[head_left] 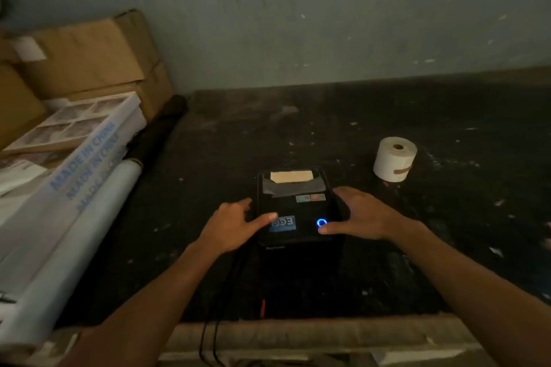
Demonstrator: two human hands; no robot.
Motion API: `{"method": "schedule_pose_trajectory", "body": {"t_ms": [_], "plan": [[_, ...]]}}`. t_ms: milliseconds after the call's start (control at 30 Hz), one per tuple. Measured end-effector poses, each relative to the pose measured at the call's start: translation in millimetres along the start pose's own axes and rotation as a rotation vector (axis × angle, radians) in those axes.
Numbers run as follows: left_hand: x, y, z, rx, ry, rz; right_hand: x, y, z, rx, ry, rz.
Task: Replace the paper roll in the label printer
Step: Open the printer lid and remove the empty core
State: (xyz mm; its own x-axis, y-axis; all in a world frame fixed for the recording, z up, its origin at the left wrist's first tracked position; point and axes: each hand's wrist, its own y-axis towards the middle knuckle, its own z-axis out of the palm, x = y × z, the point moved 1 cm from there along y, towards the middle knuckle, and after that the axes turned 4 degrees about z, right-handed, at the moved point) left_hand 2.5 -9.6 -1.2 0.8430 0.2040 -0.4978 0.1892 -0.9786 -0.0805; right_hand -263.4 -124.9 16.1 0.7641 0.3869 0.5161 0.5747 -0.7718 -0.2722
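The 2 spread hands, left hand (235,225) and right hand (359,214), flank the black rectangular label printer (295,205) ungripped, while the white cylindrical paper roll (394,162) stands beyond the printer, nearer the right hand.

Your label printer (293,205) is black, with a blue sticker (283,224) lettered in white, a ring light (321,222) glowing blue, and a tan strip of paper (291,177) at its far end. The paper roll (394,163) toward the worktop's right edge is off-white with a brown tape tab. The worktop (328,122) itself is black, flecked with pale specks. At its left edge you have brown cardboard boxes (89,59) and a white carton (74,158) printed in blue.
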Motion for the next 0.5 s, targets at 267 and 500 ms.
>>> {"method": "schedule_pose_trajectory", "body": {"t_ms": [267,500], "plan": [[-0.9,-23.4,33.4,0.097,-0.141,0.11,-17.5,-11.3,29.9,0.036,0.038,-0.035],[2.3,-20.9,40.6,0.129,-0.249,0.111,-21.7,-9.3,53.7,-0.106,0.196,0.013]]}}
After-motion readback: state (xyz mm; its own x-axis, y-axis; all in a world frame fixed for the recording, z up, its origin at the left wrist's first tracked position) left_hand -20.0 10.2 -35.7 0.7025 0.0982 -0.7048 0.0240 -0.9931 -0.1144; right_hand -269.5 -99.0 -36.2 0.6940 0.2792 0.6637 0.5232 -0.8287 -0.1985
